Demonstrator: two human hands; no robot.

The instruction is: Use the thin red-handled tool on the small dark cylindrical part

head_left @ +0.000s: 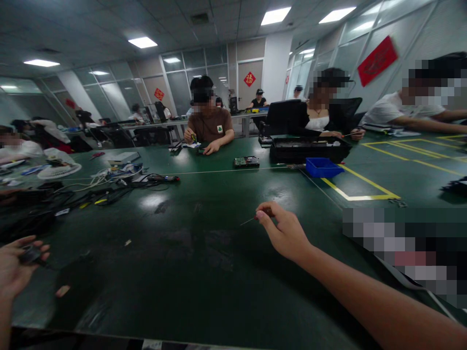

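Over the middle right of the green table (175,301), my right hand (288,233) pinches a small screwdriver (248,221). Its thin metal shaft points left, and most of the handle is hidden by the fingers. At the left edge of the view, my left hand (14,272) is curled around a small dark object (29,254), perhaps with a cable trailing from it; its kind is not clear. A tangle of black cables (120,192) lies beyond my left hand. Farther off stands a hard drive or circuit-board unit (246,161).
A blue bin (323,167) and a long black tray (310,149) stand at the back right, near yellow tape (365,198). A white fan-like part (59,167) lies at the far left. Across the table a person in a brown shirt (215,124) works; others sit at the right.
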